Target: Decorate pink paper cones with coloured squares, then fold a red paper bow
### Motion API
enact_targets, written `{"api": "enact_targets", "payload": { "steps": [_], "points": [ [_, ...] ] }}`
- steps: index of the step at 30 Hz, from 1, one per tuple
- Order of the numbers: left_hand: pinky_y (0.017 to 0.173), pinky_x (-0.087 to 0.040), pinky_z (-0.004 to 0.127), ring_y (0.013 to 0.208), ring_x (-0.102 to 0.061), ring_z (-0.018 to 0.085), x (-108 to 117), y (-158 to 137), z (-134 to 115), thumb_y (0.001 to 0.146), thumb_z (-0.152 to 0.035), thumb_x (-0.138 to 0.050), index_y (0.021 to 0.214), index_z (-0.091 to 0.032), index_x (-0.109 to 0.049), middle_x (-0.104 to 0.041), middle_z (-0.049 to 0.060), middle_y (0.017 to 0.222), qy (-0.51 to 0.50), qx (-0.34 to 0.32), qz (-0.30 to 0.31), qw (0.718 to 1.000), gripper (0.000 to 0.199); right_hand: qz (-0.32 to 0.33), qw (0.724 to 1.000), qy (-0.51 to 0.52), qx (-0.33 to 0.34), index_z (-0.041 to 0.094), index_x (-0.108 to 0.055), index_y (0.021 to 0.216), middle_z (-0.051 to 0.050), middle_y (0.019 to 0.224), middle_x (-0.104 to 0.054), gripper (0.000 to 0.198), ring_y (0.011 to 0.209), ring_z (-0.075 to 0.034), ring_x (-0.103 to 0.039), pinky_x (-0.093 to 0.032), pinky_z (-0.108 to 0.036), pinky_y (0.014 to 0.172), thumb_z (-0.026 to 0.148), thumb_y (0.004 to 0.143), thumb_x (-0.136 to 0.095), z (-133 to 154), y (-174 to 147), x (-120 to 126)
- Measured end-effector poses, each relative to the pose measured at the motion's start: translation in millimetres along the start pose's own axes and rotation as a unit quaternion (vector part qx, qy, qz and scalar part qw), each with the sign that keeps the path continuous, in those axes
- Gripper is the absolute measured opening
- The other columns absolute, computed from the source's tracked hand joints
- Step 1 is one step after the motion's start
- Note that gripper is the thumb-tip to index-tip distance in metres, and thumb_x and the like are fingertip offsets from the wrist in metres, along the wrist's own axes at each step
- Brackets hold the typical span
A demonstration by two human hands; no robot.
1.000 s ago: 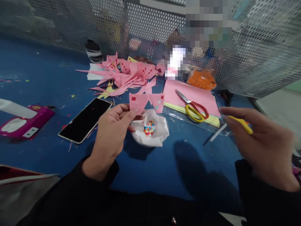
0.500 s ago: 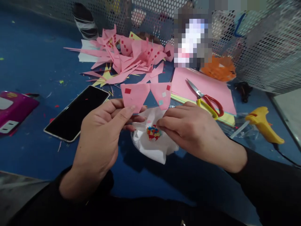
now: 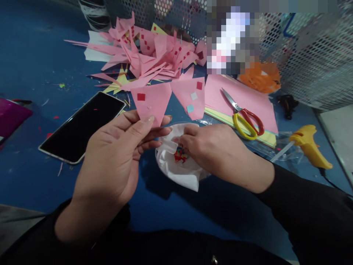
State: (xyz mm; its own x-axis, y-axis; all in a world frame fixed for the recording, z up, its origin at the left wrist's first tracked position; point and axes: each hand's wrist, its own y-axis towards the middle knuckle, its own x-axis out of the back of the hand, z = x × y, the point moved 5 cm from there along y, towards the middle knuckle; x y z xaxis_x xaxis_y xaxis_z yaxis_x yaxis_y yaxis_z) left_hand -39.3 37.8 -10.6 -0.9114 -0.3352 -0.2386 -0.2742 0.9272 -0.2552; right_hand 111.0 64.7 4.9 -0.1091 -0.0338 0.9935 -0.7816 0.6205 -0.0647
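L hand (image 3: pixel 106 162) pinching ppr (image 3: pixel 156 97), R (image 3: pixel 217 149) bunched nr bits (image 3: pixel 179 156).

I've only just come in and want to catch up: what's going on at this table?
A person's left hand pinches a pink paper cutout with small colored squares on it. The right hand is at the paper-lined bowl, its fingertips by the colored bits; whether they grip one is hidden. The scissors lie on a stack of colored sheets, the yellow glue gun rests to the right, and pink scraps are heaped behind.
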Motion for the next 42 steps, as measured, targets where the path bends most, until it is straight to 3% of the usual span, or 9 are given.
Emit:
{"api": "enact_targets", "payload": {
  "steps": [6, 13, 17, 28, 37, 42],
  "points": [
    [0.062, -0.054, 0.014, 0.078, -0.073, 0.011, -2, -1, 0, 0.085, -0.02, -0.074, 0.087, -0.018, -0.073, -0.079, 0.001, 0.092, -0.036, 0.016, 0.009, 0.999, 0.003, 0.017, 0.999, -0.012, 0.024, 0.017, -0.072, 0.098, -0.005, 0.085, -0.066, 0.026, 0.056, -0.012, -0.046, -0.011, -0.031, 0.048, 0.013, 0.096, -0.047, 3, 4, 3],
    [0.06, -0.054, 0.017, 0.078, -0.074, 0.013, -1, 0, 0, 0.087, -0.022, -0.072, 0.087, -0.019, -0.072, -0.079, 0.002, 0.091, -0.042, 0.033, 0.011, 0.999, 0.004, 0.083, 0.996, -0.016, 0.005, 0.016, -0.072, 0.092, -0.007, 0.093, -0.071, 0.024, 0.06, -0.012, -0.052, -0.014, -0.031, 0.048, 0.011, 0.094, -0.049, 2, 11, 1],
    [0.059, -0.053, 0.017, 0.078, -0.073, 0.013, -1, 0, -1, 0.087, -0.022, -0.072, 0.086, -0.018, -0.072, -0.078, 0.003, 0.09, -0.036, 0.03, 0.006, 0.999, 0.004, 0.06, 0.998, -0.013, 0.012, 0.016, -0.07, 0.09, -0.007, 0.096, -0.071, 0.026, 0.061, -0.011, -0.052, -0.014, -0.031, 0.049, 0.011, 0.097, -0.045, 1, 12, -1],
    [0.062, -0.052, 0.015, 0.078, -0.072, 0.011, -2, -3, -4, 0.085, -0.02, -0.074, 0.09, -0.016, -0.074, -0.079, 0.004, 0.092, -0.014, 0.013, -0.001, 1.0, 0.007, 0.093, 0.996, -0.005, 0.008, 0.015, -0.069, 0.092, -0.006, 0.092, -0.067, 0.022, 0.06, -0.012, -0.048, -0.014, -0.031, 0.048, 0.007, 0.09, -0.049, 1, 11, 1],
    [0.058, -0.054, 0.013, 0.071, -0.071, 0.009, -6, -8, -9, 0.089, -0.016, -0.068, 0.085, -0.017, -0.072, -0.077, 0.002, 0.086, -0.011, 0.034, -0.004, 0.999, 0.006, 0.022, 1.0, 0.008, 0.0, 0.015, -0.063, 0.094, -0.004, 0.083, -0.065, 0.015, 0.056, -0.012, -0.046, -0.014, -0.03, 0.05, 0.014, 0.094, -0.049, -3, 6, 0],
    [0.057, -0.055, 0.013, 0.075, -0.074, 0.012, -5, -6, -6, 0.09, -0.015, -0.067, 0.088, -0.016, -0.074, -0.078, 0.003, 0.086, 0.008, -0.001, 0.011, 1.0, 0.008, 0.049, 0.999, 0.0, 0.004, 0.015, -0.066, 0.09, -0.005, 0.081, -0.067, 0.019, 0.056, -0.012, -0.048, -0.016, -0.031, 0.051, 0.011, 0.093, -0.048, -1, 8, 1]
  ]
}}
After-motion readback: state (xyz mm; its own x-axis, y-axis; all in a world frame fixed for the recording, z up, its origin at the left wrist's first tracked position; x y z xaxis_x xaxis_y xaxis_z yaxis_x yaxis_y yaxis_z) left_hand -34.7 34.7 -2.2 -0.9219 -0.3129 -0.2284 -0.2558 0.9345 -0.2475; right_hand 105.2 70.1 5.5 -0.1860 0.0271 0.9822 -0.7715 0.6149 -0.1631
